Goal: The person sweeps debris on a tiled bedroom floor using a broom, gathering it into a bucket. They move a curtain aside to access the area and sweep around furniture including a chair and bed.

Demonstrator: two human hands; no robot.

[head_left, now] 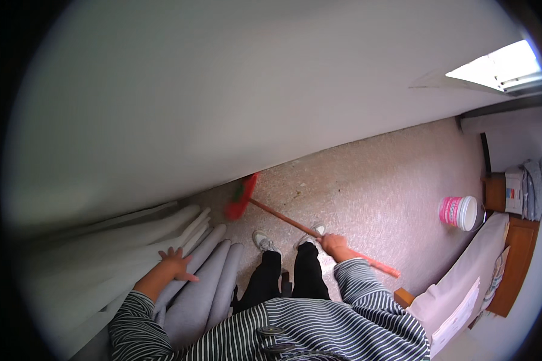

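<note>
My right hand (336, 245) is wrapped round the orange-red stick of a broom (283, 218), which slants across the floor in front of my shoes. Its red head (242, 197), with a dark green patch, is slightly blurred and rests low by the wall at the far left. The handle's end sticks out to the right past my wrist. My left hand (174, 265) has its fingers spread and lies against pale grey upholstered or padded pieces (193, 289) stacked upright on the left.
A plain white wall (223, 90) runs along the far side of the speckled floor (373, 180). A white and pink bucket (457, 212) stands to the right, near a wooden piece of furniture (518, 259) with cloth over it. Folded fabrics (527, 189) are piled behind.
</note>
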